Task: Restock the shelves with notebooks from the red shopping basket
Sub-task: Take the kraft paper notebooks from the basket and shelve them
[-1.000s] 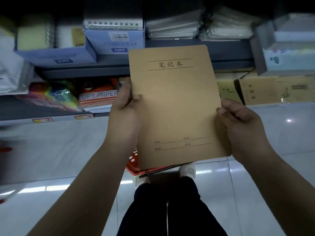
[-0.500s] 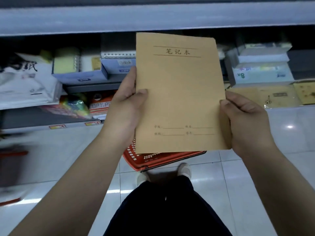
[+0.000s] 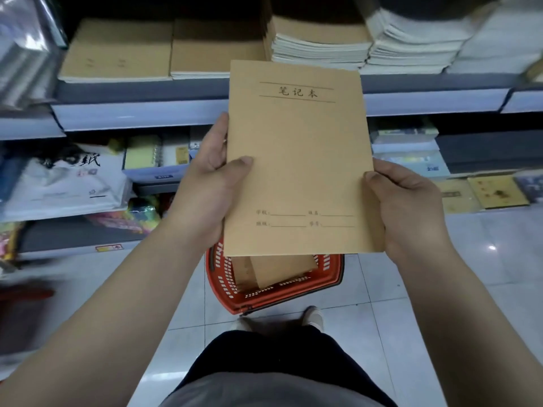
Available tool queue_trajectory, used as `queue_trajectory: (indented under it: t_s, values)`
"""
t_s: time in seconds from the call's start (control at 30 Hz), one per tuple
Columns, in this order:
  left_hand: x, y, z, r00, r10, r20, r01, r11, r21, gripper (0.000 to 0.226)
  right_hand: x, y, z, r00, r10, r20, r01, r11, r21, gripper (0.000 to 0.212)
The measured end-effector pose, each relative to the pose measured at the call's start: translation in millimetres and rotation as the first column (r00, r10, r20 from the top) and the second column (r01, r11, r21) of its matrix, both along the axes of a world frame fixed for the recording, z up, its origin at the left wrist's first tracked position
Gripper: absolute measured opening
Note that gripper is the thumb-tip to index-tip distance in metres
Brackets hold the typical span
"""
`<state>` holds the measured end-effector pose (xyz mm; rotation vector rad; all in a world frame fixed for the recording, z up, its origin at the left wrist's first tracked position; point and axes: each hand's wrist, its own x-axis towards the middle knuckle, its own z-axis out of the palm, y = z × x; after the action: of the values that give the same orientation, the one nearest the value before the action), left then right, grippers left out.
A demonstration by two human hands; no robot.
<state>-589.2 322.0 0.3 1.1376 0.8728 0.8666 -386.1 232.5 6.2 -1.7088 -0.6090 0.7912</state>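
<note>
The brown notebook [image 3: 299,160] stood nearly upright in front of the person, its long axis running near to far and leaning slightly left at the top, with the printed title at the far end and the ruled name lines near the lower edge. The left hand [image 3: 213,183] had its grip closed on the left edge, thumb flat across the cover and fingers behind. The right hand [image 3: 408,207] held the right edge the same way, thumb on the front. The notebook hung above the red basket [image 3: 232,292] on the tiled floor [image 3: 411,318], where more brown notebooks [image 3: 279,271] lay inside. Beyond its top edge ran the grey shelf [image 3: 141,110] carrying flat brown stacks [image 3: 117,51] on the left and taller white-edged piles [image 3: 323,51] to the right.

Compared with half a second earlier, the view had tipped upward: that upper shelf with its stacks had come into sight, and more of the basket showed below the notebook, while both hands kept the same hold.
</note>
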Motion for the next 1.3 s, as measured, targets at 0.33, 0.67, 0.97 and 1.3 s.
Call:
queue_trajectory:
  t_s: [0.33,0.67,0.97,1.3]
  values:
    - [1,-6,39,1.0,-0.026,0.017,0.025,0.999,0.037,0.056,3,-2,37,0.999,-0.049,0.007,0.049,0.999,-0.001,0.03]
    - [12,7,64,0.998,-0.04,0.049,0.037,0.998,0.051,0.053,10,9,61,0.996,-0.088,0.01,0.088,0.996,0.035,0.027]
    - [42,32,68,0.999,-0.03,0.026,0.028,0.998,0.054,0.052,40,43,66,0.994,-0.105,-0.026,0.106,0.994,0.036,0.026]
    - [74,64,55,0.999,0.037,-0.027,-0.036,0.999,0.012,0.056,77,103,50,0.997,-0.075,-0.034,0.074,0.997,-0.02,0.019]
